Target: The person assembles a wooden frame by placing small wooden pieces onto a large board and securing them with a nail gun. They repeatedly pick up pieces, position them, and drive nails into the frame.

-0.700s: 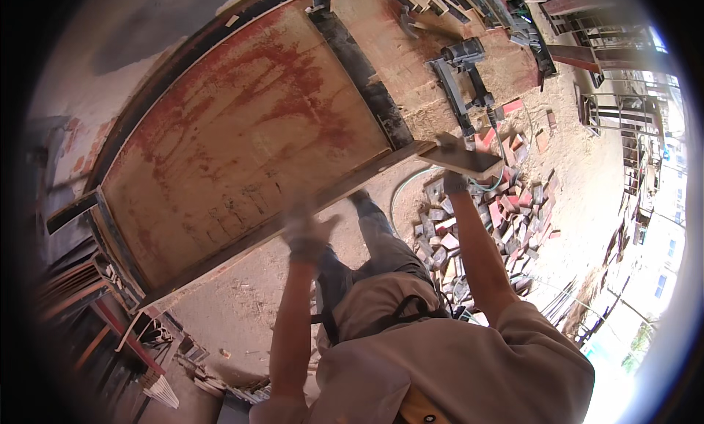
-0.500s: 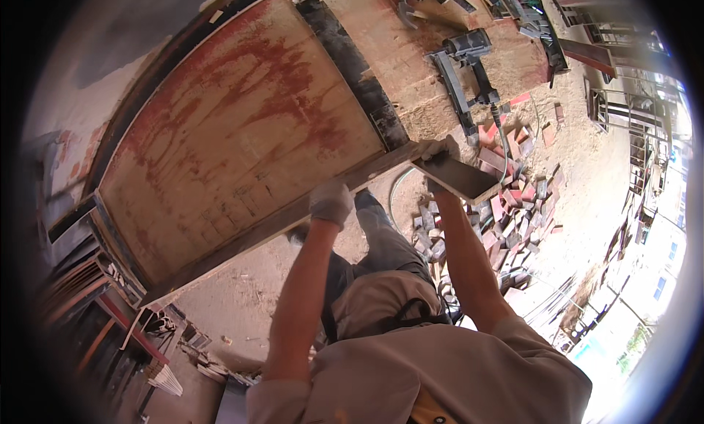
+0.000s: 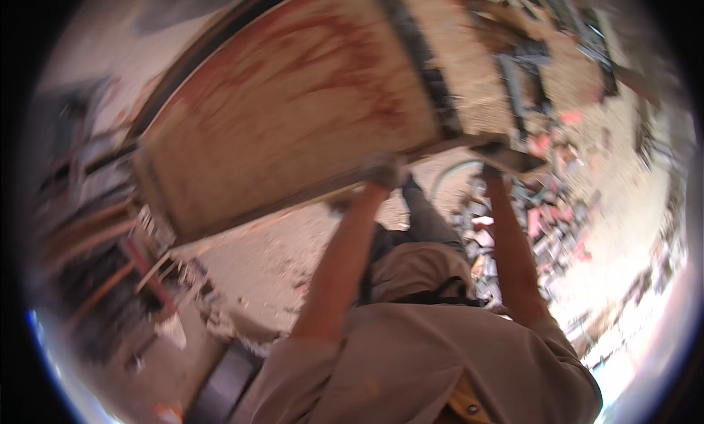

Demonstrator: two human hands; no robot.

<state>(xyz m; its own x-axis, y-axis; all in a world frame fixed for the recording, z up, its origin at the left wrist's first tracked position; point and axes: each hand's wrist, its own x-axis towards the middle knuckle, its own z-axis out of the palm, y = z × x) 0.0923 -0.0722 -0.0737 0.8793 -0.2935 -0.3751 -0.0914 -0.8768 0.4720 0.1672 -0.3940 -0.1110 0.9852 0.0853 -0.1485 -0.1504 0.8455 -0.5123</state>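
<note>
A wide wooden panel (image 3: 293, 123) with red stains lies before me, with a long wooden strip (image 3: 286, 204) along its near edge. My left hand (image 3: 386, 172), in a pale glove, is closed over that strip near its middle; motion smears the fingers. At the strip's right end my right hand (image 3: 490, 170) grips a short board (image 3: 519, 159), which partly hides its fingers. A dark crossbar (image 3: 422, 50) borders the panel on the right, and a curved dark rim (image 3: 194, 50) runs along its far left side.
Beyond the crossbar, a nail gun (image 3: 524, 83) rests on the dusty wooden surface. Offcuts (image 3: 543, 218) are heaped on the ground at right, near a pale hose (image 3: 444, 176). Stacked timber (image 3: 95, 240) stands at left.
My view has swung, so the panel, hands and offcuts appear farther right, and the picture is blurred. Both hands keep their places at the strip and the short board.
</note>
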